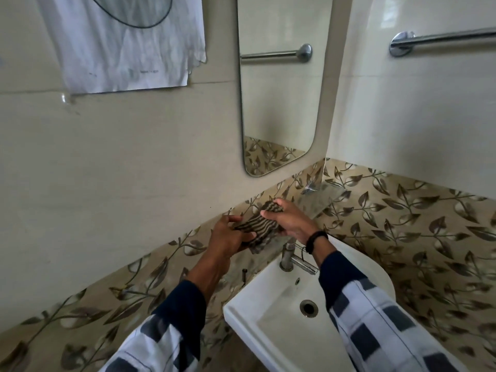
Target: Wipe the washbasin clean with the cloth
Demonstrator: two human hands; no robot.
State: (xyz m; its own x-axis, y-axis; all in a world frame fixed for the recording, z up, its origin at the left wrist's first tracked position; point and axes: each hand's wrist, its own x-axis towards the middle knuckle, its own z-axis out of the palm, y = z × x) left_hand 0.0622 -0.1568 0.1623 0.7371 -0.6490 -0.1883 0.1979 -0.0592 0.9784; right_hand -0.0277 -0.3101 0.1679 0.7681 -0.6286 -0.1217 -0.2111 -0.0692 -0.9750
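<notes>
fingers first: the right hand [288, 221] has its fingers curled round the upper end of a striped cloth [257, 228], thumb poking up over the top edge, so that grip is closed on the fabric. the left hand [228, 237] pinches the lower end, most fingers folded onto the cloth while one or two stick out straight toward the wall. so the cloth is stretched between both hands, held up in the air above and behind the tap [291, 257], not touching the basin at all. there's a dark band [316, 240] on the right wrist, and both arms have dark cuffs on checked sleeves [375, 318]. the white washbasin [268, 331] sits below the hands in the corner, its drain [308, 307] near the middle, and looks dry as far as i can tell. behind it is leaf-patterned tile [402, 224], a mirror [279, 84] above, a towel rail [442, 38] on the right wall, and a crumpled sheet of paper [126, 41] stuck up on the left.
</notes>
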